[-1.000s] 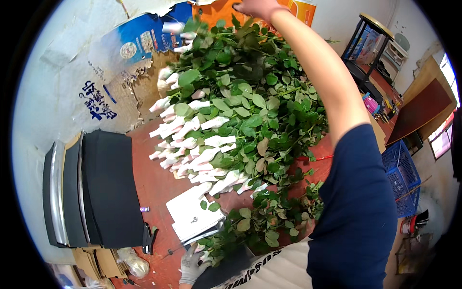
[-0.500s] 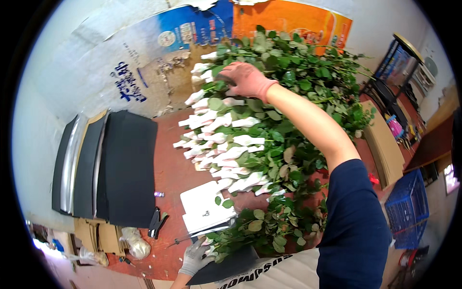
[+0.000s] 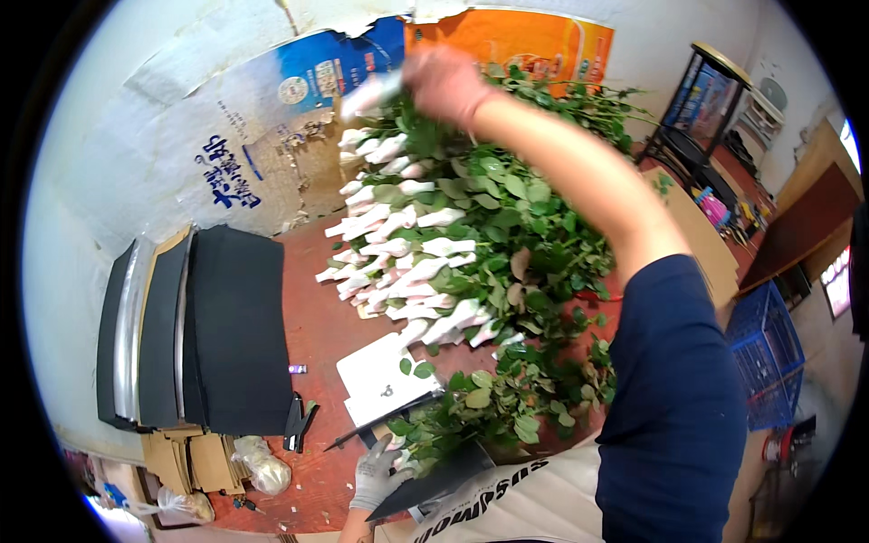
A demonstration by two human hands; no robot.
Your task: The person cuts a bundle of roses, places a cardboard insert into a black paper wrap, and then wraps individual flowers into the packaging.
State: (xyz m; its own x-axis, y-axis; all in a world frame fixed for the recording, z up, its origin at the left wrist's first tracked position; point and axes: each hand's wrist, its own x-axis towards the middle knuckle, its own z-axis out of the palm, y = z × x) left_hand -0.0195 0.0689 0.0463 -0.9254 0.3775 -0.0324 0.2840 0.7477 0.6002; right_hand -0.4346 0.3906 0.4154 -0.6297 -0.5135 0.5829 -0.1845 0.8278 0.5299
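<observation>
My right hand [image 3: 444,83], in a pink glove and blurred by motion, is raised over the far end of a large pile of leafy roses [image 3: 511,195]. It is closed around a rose whose white-sleeved bud [image 3: 371,96] sticks out to the left. White sleeves [image 3: 389,222] cover the buds along the pile's left side. At the near edge my left hand [image 3: 376,474], in a grey glove, has its fingers curled at the bud end of a smaller bunch of roses [image 3: 489,403]. That bunch lies over a black sheet [image 3: 444,480].
White sheets [image 3: 385,378] lie between pile and bunch. A black stapler [image 3: 297,423] is to their left, before large black sheets [image 3: 237,330] leaning at the wall. Cardboard [image 3: 697,231] borders the right side, with a blue crate [image 3: 768,357] beyond.
My right hand has risen and moved away from the pile, now with a white-sleeved rose in it. The left hand stays by the near bunch. The whole view has shifted slightly.
</observation>
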